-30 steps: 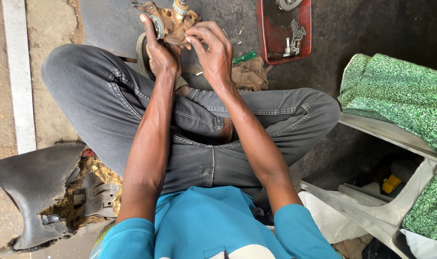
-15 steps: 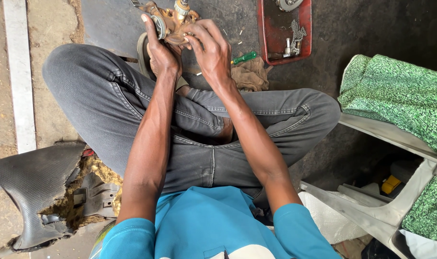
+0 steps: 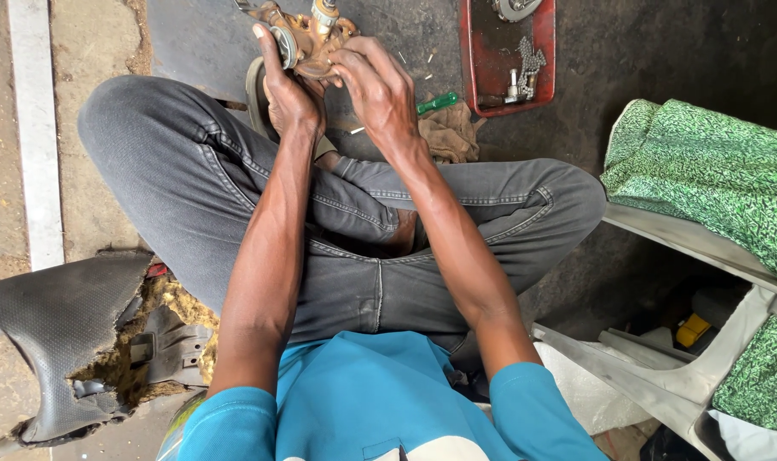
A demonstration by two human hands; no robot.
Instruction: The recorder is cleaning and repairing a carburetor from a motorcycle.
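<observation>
1. The small brass-coloured engine part (image 3: 307, 38), probably a carburettor, sits at 12 o'clock in the head view, held out over the floor (image 3: 644, 51) in front of the crossed legs. Keeping it close over the lap looks wise, so a dropped piece lands on cloth, not concrete.
2. The left hand (image 3: 288, 90) is wrapped around the part's left side, thumb up along it. As I judge it, this grip should stay firm and motionless.
3. The right hand (image 3: 378, 85) is curled over the part's right side, fingertips pinching something on it; what exactly is hidden. Small, light turns suit work this fine.
4. The red tray (image 3: 506, 51) at 1 o'clock holds loose metal bits; freed pieces belong there.
5. The green-handled tool (image 3: 436, 103) lies on a brown rag (image 3: 450, 132) just beside the right wrist, within easy reach.
</observation>
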